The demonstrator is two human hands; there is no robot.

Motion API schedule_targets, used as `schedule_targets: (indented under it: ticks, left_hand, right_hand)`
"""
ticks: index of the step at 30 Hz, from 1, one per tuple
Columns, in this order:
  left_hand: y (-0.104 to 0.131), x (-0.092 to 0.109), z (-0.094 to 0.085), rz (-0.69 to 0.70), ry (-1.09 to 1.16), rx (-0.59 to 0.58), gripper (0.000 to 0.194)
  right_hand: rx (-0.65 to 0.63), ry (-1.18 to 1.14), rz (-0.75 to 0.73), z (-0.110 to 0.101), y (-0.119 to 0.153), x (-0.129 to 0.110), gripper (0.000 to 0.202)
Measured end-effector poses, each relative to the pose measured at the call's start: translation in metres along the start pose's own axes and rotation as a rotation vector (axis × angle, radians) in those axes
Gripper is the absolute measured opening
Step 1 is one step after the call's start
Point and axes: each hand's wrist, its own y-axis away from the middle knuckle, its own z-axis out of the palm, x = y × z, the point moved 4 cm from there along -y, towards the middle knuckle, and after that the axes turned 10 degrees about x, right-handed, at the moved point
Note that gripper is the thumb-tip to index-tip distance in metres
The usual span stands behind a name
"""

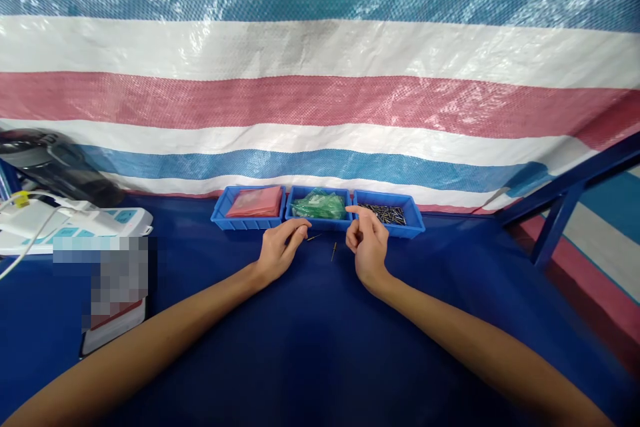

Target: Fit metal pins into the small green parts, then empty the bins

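Observation:
My left hand (283, 250) is just in front of the middle blue bin (320, 222), its thumb and fingers drawn together in a pinch. A thin brass-coloured metal piece (314, 237) shows right beside its fingertips; whether they grip it is unclear. Another such slim piece (334, 251) lies on the blue table between both hands. My right hand (369, 243) is before the right blue bin (414, 217), index finger stretched out to the left and other fingers curled, nothing visible in it. Many small dark and brass metal pieces (387, 215) fill that bin. Green plastic bags (319, 204) lie in the middle bin.
Pink-red plastic bags (256, 202) lie in the left blue bin (220, 213). On the left are a white power strip (135, 219) with cables, a dark bottle (65, 167) and a partly blurred object (117, 327). A striped sheet (320, 103) hangs behind; a blue metal frame (560, 223) stands right.

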Motion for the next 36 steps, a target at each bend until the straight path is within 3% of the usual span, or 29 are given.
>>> schedule_targets:
  ticks: [3,9,12,14,15,17,20,25,30,36]
  left_hand:
    - [-0.001,0.000,0.000,0.008,-0.008,0.012,0.020]
    - [0.001,0.003,-0.002,0.081,-0.114,0.093,0.017]
    - [-0.007,0.017,-0.008,0.300,-0.233,0.102,0.012]
    - [-0.019,0.025,-0.014,0.421,-0.356,0.083,0.013]
    - [-0.028,0.026,-0.018,0.424,-0.448,0.071,0.014]
    - [-0.043,0.024,-0.025,0.426,-0.633,0.035,0.017]
    - [-0.058,0.012,-0.032,0.396,-0.860,-0.066,0.023]
    - [-0.057,-0.009,-0.030,0.303,-0.973,-0.239,0.026]
    - [-0.057,-0.023,-0.028,0.197,-0.933,-0.320,0.028]
    - [-0.058,-0.030,-0.029,0.198,-0.845,-0.342,0.029]
  right_hand:
    - [0.053,-0.024,0.089,-0.001,0.001,0.001,0.031]
    - [0.127,0.018,0.262,-0.004,0.003,0.005,0.061]
    - [0.069,0.145,0.136,-0.002,-0.002,-0.011,0.047]
    - [-0.084,0.364,-0.079,0.004,-0.008,-0.030,0.031]
    - [-0.181,0.534,-0.213,0.007,-0.010,-0.039,0.026]
    - [-0.213,0.870,-0.477,0.009,-0.016,-0.053,0.025]
    - [-0.209,1.301,-0.676,0.008,-0.027,-0.055,0.031]
    - [-0.334,1.657,-0.602,0.004,-0.039,-0.031,0.034]
    - [-0.388,1.670,-0.534,0.005,-0.038,-0.024,0.036]
    - [-0.417,1.673,-0.526,0.003,-0.040,-0.023,0.034]
